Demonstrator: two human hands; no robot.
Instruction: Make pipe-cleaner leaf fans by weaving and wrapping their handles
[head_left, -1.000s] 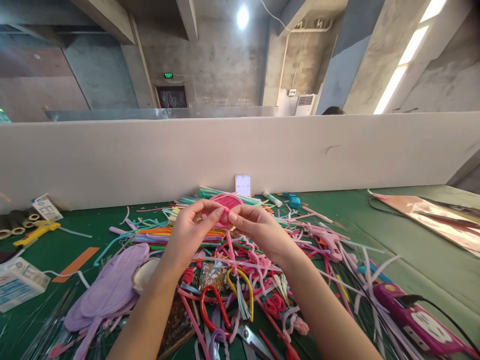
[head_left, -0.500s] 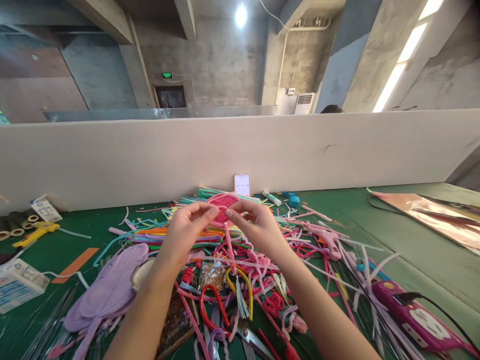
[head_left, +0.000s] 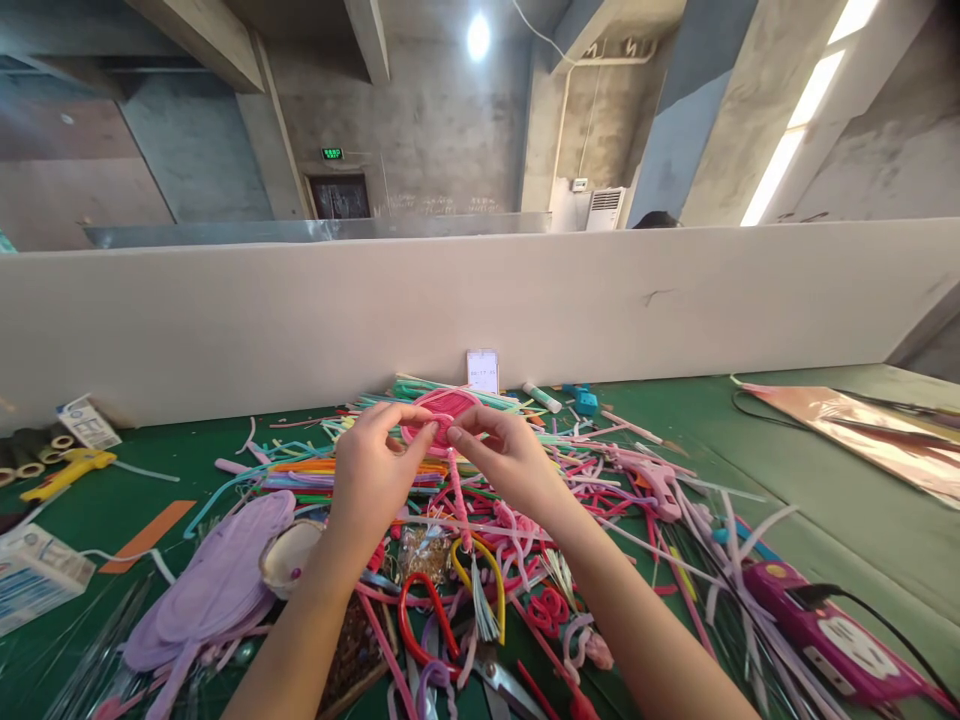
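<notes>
My left hand (head_left: 375, 475) and my right hand (head_left: 510, 460) are raised over the middle of the cluttered table, fingertips almost meeting. Between thumb and fingers each pinches the near edge of a round pink pipe-cleaner piece (head_left: 454, 402), formed of coiled rows. My fingers cover part of its near edge. Below it runs a twisted pink stem (head_left: 459, 500), leading down toward a bundle of bare silvery wire ends (head_left: 484, 605); whether they are joined I cannot tell. Scissors with red and yellow handles (head_left: 406, 610) lie under my wrists, among loose pink pipe cleaners (head_left: 517, 530).
A lilac oval pipe-cleaner piece (head_left: 210, 580) and a small white bowl (head_left: 289, 560) lie left. Farther left is a yellow glue gun (head_left: 71, 473). A purple power strip (head_left: 832, 640) sits right. A phone (head_left: 482, 371) leans on the white partition (head_left: 480, 300).
My fingertips have come slightly closer together and a little lower on the pink piece. My left forearm has shifted, uncovering more of the white bowl. The view has moved slightly.
</notes>
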